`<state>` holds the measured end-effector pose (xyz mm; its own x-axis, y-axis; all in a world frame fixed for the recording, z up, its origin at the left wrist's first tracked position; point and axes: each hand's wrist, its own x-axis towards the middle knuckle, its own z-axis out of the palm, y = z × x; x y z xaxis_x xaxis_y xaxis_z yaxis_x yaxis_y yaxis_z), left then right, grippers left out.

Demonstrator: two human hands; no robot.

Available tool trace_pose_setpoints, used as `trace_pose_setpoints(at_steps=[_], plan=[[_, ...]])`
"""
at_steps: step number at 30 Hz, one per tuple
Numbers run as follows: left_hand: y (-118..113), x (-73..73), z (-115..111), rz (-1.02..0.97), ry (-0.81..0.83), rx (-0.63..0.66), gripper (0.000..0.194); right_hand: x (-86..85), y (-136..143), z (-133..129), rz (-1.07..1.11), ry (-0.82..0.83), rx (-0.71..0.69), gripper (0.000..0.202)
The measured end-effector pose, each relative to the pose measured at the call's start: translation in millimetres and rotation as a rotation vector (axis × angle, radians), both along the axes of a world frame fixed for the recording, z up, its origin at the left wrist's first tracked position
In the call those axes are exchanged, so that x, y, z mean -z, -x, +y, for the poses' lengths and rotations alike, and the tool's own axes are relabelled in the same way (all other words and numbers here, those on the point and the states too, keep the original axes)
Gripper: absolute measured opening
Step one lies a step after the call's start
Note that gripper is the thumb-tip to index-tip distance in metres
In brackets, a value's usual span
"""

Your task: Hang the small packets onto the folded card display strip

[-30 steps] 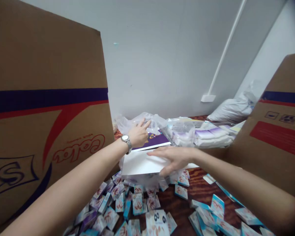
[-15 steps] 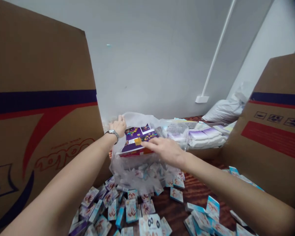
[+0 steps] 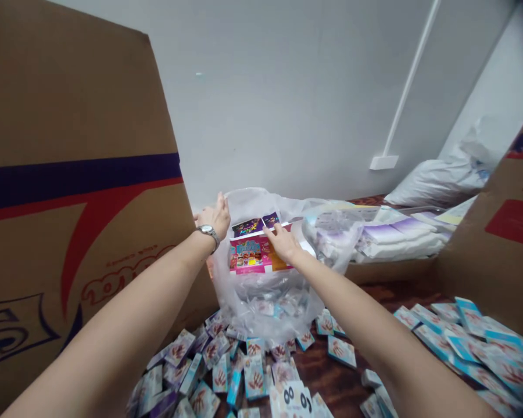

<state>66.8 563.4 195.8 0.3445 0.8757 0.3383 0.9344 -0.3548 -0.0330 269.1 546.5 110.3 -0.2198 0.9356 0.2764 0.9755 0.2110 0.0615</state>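
Note:
A clear plastic bag [image 3: 268, 322] stands open in front of me, with small boxes visible through its lower side. Printed cardboard pieces, one pink and orange [image 3: 247, 255] and one dark purple [image 3: 247, 227], lie in its mouth. My left hand [image 3: 215, 219], with a metal watch at the wrist, touches the bag's left rim, its visible fingers extended and apart. Across the right part of the printed pieces rests my right hand [image 3: 283, 242], fingers stretched out over them. The undersides of both hands are hidden.
Many small hand-printed boxes [image 3: 255, 374] lie on the dark red floor, with another heap of boxes [image 3: 475, 342] at right. Large cartons stand left [image 3: 82, 104] and right [image 3: 512, 232]. White-and-purple packs [image 3: 387, 235] fill a low carton beside the bag; a white sack [image 3: 436, 183] lies behind.
The pink and orange face now shows at the front of the bag's mouth, where purple printing lay. My right hand has shifted slightly up with it. The view has turned left.

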Motion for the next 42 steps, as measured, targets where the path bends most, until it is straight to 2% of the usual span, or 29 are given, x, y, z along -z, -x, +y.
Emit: trace_pose_setpoints(at_steps=[5,9,13,16,19,21,24,28,29,30,32,34,36,38,40,42], plan=[[-15,5.9,-14,0.002,-0.035,-0.035,0.067,32.6,16,34,0.107,0.172,0.027,0.075],[-23,7.2,-11,-0.097,-0.056,-0.109,0.049,46.7,14,51,0.125,0.345,0.019,0.086],[-23,1.7,-6,-0.179,-0.067,-0.182,0.040,51.9,9,58,0.134,0.376,0.049,0.092],[-25,4.9,-13,-0.145,-0.014,-0.090,0.034,53.1,13,59,0.149,0.367,0.090,0.089],[-27,22.8,-29,-0.046,0.140,0.131,0.021,52.6,21,53,0.162,0.336,0.110,0.076],[-25,41.2,-40,0.016,0.245,0.276,0.018,48.0,21,46,0.174,0.251,0.123,0.067],[-19,68.7,-52,0.045,0.300,0.388,0.019,28.5,4,34,0.184,0.045,0.192,0.050],[-10,90.4,-64,-0.016,0.271,0.438,0.023,-15.7,-55,23,0.157,-0.232,0.319,0.051],[-8,93.2,-70,-0.033,0.267,0.447,0.025,-26.3,-72,22,0.079,-0.357,0.324,0.052],[-6,95.6,-78,-0.059,0.247,0.449,0.027,-35.7,-89,21,-0.010,-0.411,0.329,0.053],[-2,100.5,-99,-0.154,0.131,0.412,0.034,-50.1,-115,18,-0.114,-0.337,0.371,0.047],[4,107.3,-124,-0.323,-0.089,0.298,0.041,-59.5,-126,14,-0.095,-0.195,0.429,0.035],[8,116.8,-147,-0.452,-0.175,0.194,0.052,-65.3,-120,9,-0.018,-0.159,0.469,0.036],[11,127.5,-161,-0.528,-0.117,0.127,0.060,-68.3,-101,6,0.038,-0.200,0.473,0.046],[11,136.5,-164,-0.602,-0.008,0.076,0.067,-68.1,-76,6,0.071,-0.197,0.445,0.048],[8,140.7,-158,-0.682,0.086,0.021,0.072,-64.8,-54,6,0.093,-0.159,0.387,0.042]])
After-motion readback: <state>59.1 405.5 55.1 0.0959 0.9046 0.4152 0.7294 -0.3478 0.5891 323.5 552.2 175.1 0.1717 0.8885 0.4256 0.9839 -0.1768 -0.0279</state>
